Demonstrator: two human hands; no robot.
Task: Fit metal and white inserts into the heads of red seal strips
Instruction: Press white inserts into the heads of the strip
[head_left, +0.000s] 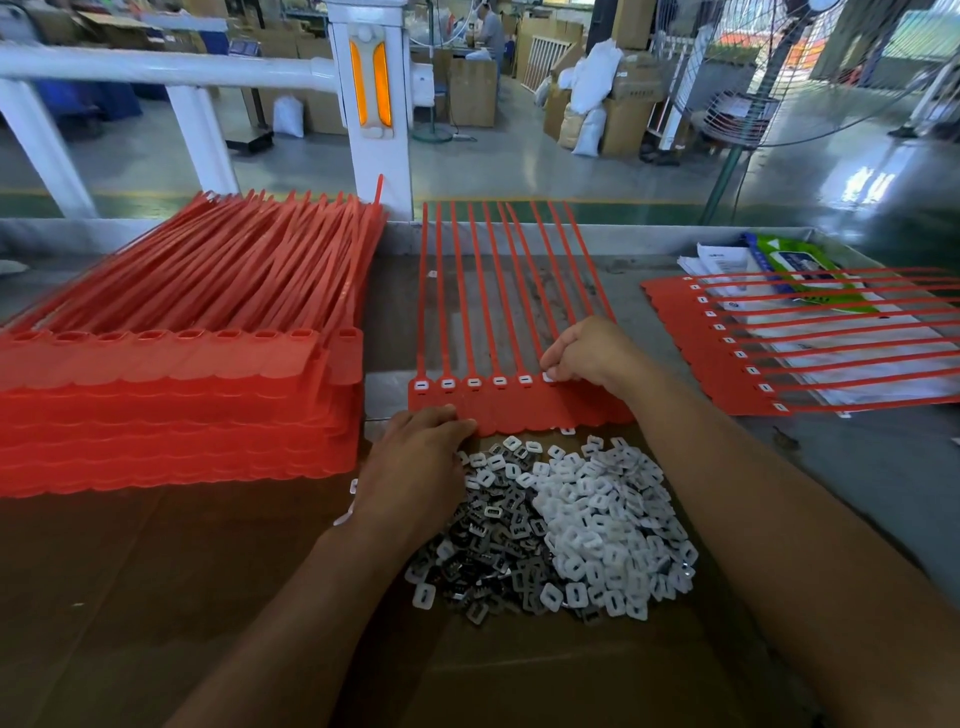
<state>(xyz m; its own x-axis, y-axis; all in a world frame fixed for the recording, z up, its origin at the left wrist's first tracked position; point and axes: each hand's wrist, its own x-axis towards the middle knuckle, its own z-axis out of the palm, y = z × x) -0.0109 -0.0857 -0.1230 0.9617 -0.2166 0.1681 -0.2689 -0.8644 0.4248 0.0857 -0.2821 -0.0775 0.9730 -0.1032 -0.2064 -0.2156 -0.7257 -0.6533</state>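
**Sixth head being filled on the centre sheet**

The sheet of red seal strips is lying flat at mid-counter, heads toward the person and tails running away, so each socket is facing up and within reach. Five heads from the left are already showing white fillings. At the sixth, the right hand is curling its fingers down and pinching a white insert between thumb and fingertip, apparently pushing it into the socket. The heads farther right are hiding under that hand.

The left hand is bearing on the sheet's near edge with bent fingers, likely keeping it from sliding under the push. I cannot tell whether it is gripping the edge or only pressing.

Just below the sheet, the pile of white inserts and the pile of metal inserts are touching each other, keeping each refill short. A stack of unfilled sheets is waiting on the left and a filled sheet is sitting well to the right, all on the counter.
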